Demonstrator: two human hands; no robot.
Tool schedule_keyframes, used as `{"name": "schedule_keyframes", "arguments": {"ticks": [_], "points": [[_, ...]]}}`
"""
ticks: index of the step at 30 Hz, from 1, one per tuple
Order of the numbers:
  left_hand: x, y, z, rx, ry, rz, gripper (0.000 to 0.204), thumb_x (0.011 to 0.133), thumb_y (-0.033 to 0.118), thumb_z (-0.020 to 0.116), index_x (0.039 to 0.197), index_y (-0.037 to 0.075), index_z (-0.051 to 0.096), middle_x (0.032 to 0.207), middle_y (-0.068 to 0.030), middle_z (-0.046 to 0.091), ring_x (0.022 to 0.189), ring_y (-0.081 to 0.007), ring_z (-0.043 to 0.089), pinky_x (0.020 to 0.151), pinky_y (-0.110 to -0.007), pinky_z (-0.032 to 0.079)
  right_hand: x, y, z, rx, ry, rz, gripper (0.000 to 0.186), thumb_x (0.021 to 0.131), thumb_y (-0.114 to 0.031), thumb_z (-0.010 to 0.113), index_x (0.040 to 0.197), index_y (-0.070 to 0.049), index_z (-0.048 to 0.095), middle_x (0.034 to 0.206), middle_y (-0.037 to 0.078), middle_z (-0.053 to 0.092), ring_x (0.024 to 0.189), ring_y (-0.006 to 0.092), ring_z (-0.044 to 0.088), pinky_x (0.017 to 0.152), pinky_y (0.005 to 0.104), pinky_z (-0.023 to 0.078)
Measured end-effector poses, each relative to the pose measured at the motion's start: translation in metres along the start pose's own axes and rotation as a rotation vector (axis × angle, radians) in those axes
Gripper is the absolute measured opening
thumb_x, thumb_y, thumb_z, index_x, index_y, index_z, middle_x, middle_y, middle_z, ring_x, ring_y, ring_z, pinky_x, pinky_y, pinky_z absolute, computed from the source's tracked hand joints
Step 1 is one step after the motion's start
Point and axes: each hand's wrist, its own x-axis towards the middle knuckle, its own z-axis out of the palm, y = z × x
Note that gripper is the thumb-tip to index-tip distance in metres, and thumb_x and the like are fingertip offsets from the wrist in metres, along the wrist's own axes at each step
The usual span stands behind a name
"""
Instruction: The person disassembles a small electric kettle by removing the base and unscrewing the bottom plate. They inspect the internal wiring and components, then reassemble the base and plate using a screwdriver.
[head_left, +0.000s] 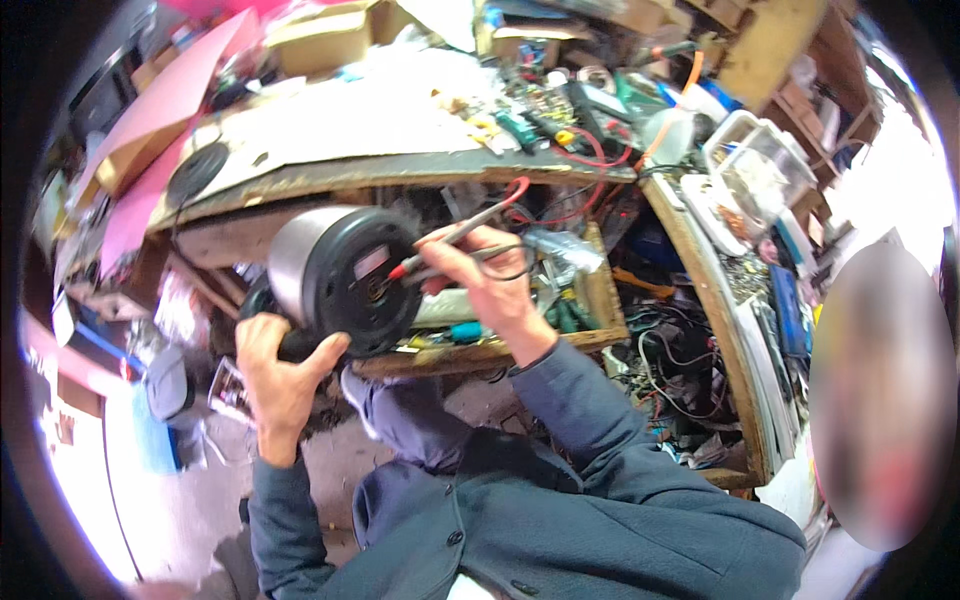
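Note:
A steel electric kettle [300, 262] is tipped on its side, its black round base with a label and central connector turned toward my right side. My left hand [282, 365] grips its black handle at the lower left. My right hand [483, 282] holds two test probes [414, 263] with wires, their tips at the connector in the base; whether they touch the metal contacts I cannot tell. An open wooden drawer [590, 330] holding tools lies beneath the kettle and my right hand.
A cluttered workbench [300, 135] has cardboard, tools and cables. Plastic containers [760, 165] sit at the right; tangled wires [680, 370] fill the space beneath. A pink board [140, 225] leans at the left. A blurred shape [880, 400] is at the far right.

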Motion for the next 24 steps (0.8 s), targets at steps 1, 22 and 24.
{"name": "schedule_keyframes", "arguments": {"ticks": [1, 22, 24], "points": [[0.000, 0.002, -0.001, -0.011, 0.021, 0.009, 0.053, 0.065, 0.036, 0.092, 0.076, 0.000, 0.055, 0.082, -0.0125, 0.055, 0.087, -0.0326, 0.052, 0.081, -0.043, 0.044, -0.001, -0.001, 0.003, 0.010, 0.006, 0.005, 0.015, 0.096, -0.010, 0.072, 0.105, 0.002, 0.073, 0.089, 0.008, 0.075, 0.071, 0.0126, 0.070, 0.062, 0.0261, 0.060], [0.009, 0.019, -0.029, 0.123, 0.096, 0.145, 0.063, 0.058, 0.055, 0.091, 0.070, 0.002, 0.060, 0.082, -0.0111, 0.059, 0.092, -0.0310, 0.055, 0.085, -0.044, 0.043, 0.015, 0.015, -0.029, 0.143, 0.169, 0.166, 0.021, 0.097, -0.025, 0.061, 0.086, -0.008, 0.061, 0.074, 0.002, 0.060, 0.060, 0.0119, 0.052, 0.055, 0.0284, 0.043], [0.016, 0.024, -0.047, 0.195, 0.128, 0.169, 0.063, 0.057, 0.055, 0.092, 0.068, 0.002, 0.058, 0.082, -0.0112, 0.059, 0.092, -0.0312, 0.055, 0.085, -0.045, 0.043, 0.020, 0.027, -0.030, 0.156, 0.035, 0.182, 0.028, 0.097, -0.032, 0.062, 0.083, -0.008, 0.056, 0.071, 0.004, 0.057, 0.061, 0.0120, 0.052, 0.056, 0.0277, 0.042]]}}
